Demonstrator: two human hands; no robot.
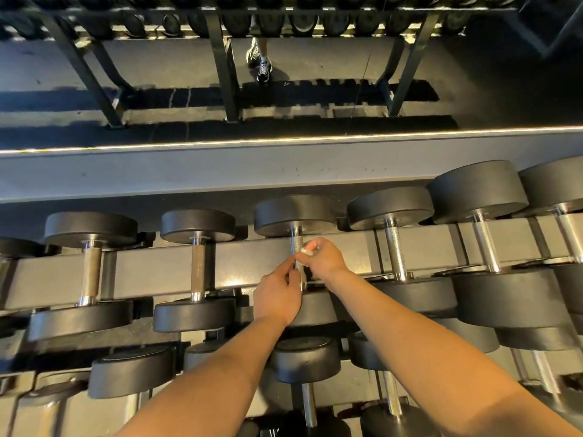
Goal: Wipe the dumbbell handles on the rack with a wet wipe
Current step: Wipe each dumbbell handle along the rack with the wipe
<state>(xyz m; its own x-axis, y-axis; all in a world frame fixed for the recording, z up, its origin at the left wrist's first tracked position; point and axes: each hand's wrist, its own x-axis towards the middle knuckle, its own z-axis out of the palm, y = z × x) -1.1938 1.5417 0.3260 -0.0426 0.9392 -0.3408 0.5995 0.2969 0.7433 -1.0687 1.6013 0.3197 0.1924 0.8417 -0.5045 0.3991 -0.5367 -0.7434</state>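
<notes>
Gym rack (252,263): wipe (307,250) at dumbbell handle (297,244)

Dim, warm indoor light. A bright light strip (220,146) glares across mid-frame; chrome handles (397,247) and the rack beam (235,280) at centre carry hot reflections. Hard shadows stripe the floor (157,67) in the dark upper frame. Wide-angle bending bows lines towards the edges.
</notes>
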